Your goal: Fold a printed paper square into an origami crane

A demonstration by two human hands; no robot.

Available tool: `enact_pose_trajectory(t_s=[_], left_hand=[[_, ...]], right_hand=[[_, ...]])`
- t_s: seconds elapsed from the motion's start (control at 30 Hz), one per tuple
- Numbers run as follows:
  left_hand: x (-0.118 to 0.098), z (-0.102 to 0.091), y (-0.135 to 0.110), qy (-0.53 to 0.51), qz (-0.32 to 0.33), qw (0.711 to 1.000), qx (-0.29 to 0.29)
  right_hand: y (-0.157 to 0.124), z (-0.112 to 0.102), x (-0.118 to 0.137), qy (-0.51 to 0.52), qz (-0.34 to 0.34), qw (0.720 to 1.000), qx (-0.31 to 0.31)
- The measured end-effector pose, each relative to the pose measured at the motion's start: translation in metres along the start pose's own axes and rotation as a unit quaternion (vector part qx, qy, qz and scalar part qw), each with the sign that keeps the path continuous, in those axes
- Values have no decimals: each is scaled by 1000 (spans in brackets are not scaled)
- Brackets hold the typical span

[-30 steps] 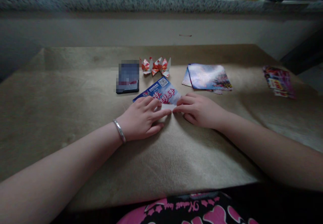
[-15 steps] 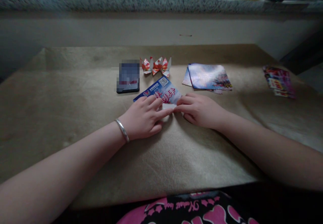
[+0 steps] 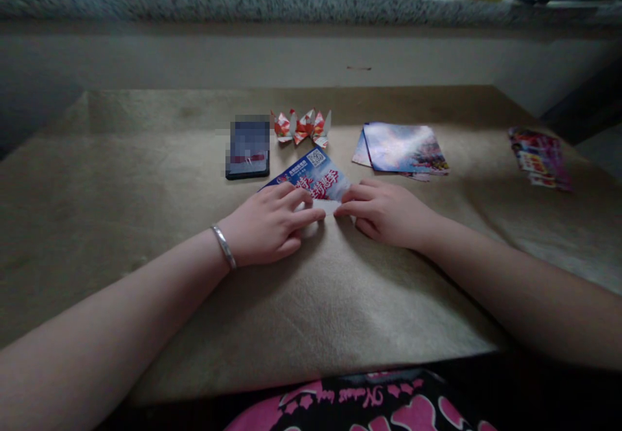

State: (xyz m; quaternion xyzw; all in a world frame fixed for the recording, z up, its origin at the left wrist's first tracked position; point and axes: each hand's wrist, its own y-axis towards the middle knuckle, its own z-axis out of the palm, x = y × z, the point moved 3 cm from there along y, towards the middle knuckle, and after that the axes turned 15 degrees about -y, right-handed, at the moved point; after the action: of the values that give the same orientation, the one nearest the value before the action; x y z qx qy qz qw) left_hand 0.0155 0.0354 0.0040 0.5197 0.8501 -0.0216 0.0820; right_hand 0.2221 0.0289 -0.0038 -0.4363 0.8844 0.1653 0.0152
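A blue printed paper sheet (image 3: 313,175) with red characters and a QR code lies on the tan table cover (image 3: 146,178). My left hand (image 3: 265,227), with a silver bracelet at the wrist, rests on the sheet's near left edge, fingers together and pressing down. My right hand (image 3: 383,210) lies at the sheet's near right corner, fingertips pressed on the paper beside the left fingertips. The near part of the sheet is hidden under both hands.
A dark phone (image 3: 247,149) lies left of the sheet. Red-and-white folded paper figures (image 3: 301,126) stand behind it. A stack of printed sheets (image 3: 403,149) lies to the right, another colourful leaflet (image 3: 539,155) at the far right. A stone ledge (image 3: 291,3) carries assorted objects.
My left hand has slid slightly left and back along the paper's near edge. My right hand has stayed put.
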Motion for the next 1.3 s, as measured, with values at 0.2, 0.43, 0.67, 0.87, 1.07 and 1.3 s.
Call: enact_pose_trajectory(t_s=[0.2, 0.43, 0.67, 0.87, 1.07, 1.3], left_hand=[[3, -1, -1, -26, 11, 1000, 5], [4, -7, -2, -56, 48, 997, -11], [9, -9, -2, -108, 43, 993, -17], [13, -9, -5, -131, 36, 991, -7], [13, -11, -4, -153, 39, 987, -10], [13, -12, -5, -161, 25, 987, -8]], right_hand=[[-2, 0, 0, -3, 0, 1000, 1], [-4, -1, -1, -5, 1, 1000, -3], [-5, -1, 0, 1, 1, 1000, 6], [-6, -1, -1, 6, -2, 1000, -4], [-7, 0, -2, 0, -5, 1000, -4], [-8, 0, -1, -9, -8, 1000, 5]])
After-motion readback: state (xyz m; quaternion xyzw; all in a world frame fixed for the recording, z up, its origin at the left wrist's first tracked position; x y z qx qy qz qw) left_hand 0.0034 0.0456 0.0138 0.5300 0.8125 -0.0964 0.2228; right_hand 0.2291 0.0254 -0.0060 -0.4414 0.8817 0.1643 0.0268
